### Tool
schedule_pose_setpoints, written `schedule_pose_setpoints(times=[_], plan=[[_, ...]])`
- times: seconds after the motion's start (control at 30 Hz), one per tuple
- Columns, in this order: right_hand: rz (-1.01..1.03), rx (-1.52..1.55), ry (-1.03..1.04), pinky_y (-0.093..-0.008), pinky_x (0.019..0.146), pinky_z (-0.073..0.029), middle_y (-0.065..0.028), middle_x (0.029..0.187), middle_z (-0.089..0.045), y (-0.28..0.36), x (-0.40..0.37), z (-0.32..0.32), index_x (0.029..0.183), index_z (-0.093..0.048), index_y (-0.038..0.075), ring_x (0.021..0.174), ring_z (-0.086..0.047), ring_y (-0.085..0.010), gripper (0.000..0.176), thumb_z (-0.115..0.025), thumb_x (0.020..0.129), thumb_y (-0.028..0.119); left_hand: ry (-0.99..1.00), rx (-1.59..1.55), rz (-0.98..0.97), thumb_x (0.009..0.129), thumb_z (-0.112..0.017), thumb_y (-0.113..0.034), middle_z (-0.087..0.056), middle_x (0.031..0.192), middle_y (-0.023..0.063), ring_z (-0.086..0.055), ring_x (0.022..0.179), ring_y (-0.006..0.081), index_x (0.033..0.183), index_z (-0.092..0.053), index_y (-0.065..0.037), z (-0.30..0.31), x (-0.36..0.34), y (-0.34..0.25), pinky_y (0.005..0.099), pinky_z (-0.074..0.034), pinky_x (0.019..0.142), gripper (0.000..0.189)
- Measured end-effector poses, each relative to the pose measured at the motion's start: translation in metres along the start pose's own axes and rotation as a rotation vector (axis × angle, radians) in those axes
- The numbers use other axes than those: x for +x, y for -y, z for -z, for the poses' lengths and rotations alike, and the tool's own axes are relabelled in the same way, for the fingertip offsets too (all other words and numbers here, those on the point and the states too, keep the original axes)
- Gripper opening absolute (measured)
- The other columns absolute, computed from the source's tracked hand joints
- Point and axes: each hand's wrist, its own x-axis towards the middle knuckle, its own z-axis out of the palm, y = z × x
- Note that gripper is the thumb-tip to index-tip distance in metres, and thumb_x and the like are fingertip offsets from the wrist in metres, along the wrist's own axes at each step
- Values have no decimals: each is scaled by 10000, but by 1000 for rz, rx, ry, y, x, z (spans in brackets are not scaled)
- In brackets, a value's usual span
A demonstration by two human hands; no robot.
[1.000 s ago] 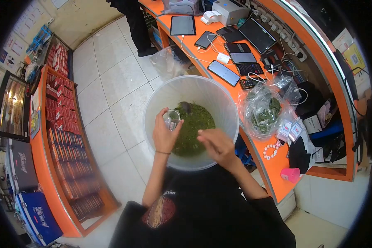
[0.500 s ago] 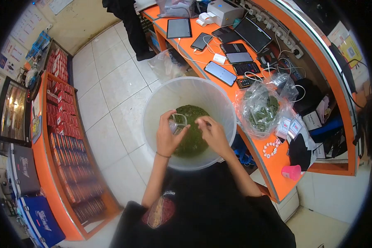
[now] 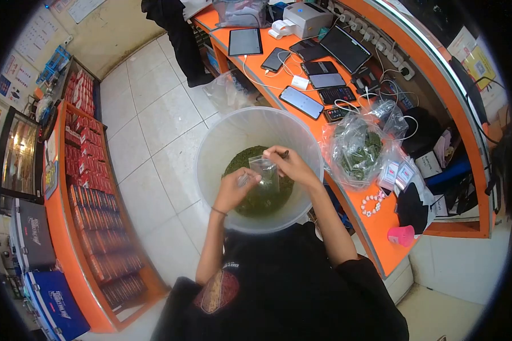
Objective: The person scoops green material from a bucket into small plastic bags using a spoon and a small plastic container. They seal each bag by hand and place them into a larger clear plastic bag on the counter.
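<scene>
A small clear plastic bag [image 3: 271, 179] hangs over a large translucent tub [image 3: 205, 142] in front of me. My right hand [image 3: 293, 167] pinches the bag near its top right edge, something dark showing by the fingers. My left hand [image 3: 233, 188] has its thumb and fingertips closed at the bag's left side. Another bit of clear plastic shows at the left fingers. Below both hands, green chopped leafy material [image 3: 261, 207] covers the bottom of the tub.
Right of the tub, an orange desk [image 3: 355, 219] carries a larger plastic bag of green leaves [image 3: 358, 153], phones [image 3: 302, 102], a pink cup [image 3: 401, 235] and a beaded bracelet [image 3: 372, 204]. A person's dark-clothed leg [image 3: 188, 51] stands beyond the tub. An orange shelf [image 3: 91, 273] lines the left.
My right hand has come up and taken hold of the small bag's top edge. My left hand has lowered slightly and closed; the bag now hangs spread between both hands.
</scene>
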Motion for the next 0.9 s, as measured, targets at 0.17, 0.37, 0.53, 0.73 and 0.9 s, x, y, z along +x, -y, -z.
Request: schedule_pose_setpoints(times=[0.17, 0.37, 0.53, 0.73, 0.9], plan=[[155, 82, -18, -210, 512, -413, 15, 729, -549, -9, -15, -12, 941, -635, 17, 567, -483, -38, 221, -644, 945, 238, -2, -72, -22, 898, -690, -251, -667, 851, 20, -565, 770, 86, 976, -658, -29, -1, 1, 4, 262, -466, 706, 238], [129, 200, -157, -219, 483, -413, 29, 655, -544, -32, -18, -24, 885, -626, 36, 530, -488, -50, 223, -623, 958, 247, 13, -50, -77, 871, -727, -269, -642, 846, -2, -564, 771, 80, 986, -658, -27, -1, -4, -11, 266, -460, 670, 277], [-28, 164, -153, -228, 465, -369, 26, 587, -504, -31, -21, -28, 778, -598, 66, 507, -465, -55, 282, -584, 963, 278, -30, -44, 284, 934, -622, -396, -573, 606, 19, -532, 572, 107, 799, -662, -16, 6, 1, 10, 296, -420, 536, 405], [9, 66, -228, -264, 410, -394, 6, 555, -493, -43, -12, -32, 682, -585, 32, 464, -478, -86, 286, -549, 924, 179, -54, -74, 245, 980, -531, -438, -419, 542, -63, -390, 490, 58, 640, -527, -108, -2, -2, 11, 257, -305, 451, 474], [-20, 171, -185, -274, 395, -396, -1, 557, -494, -28, -19, -33, 674, -583, 35, 445, -474, -97, 268, -533, 909, 152, 40, -101, 280, 982, -517, -436, -551, 603, 21, -510, 551, 119, 772, -647, 1, 3, -1, 12, 298, -413, 519, 502]])
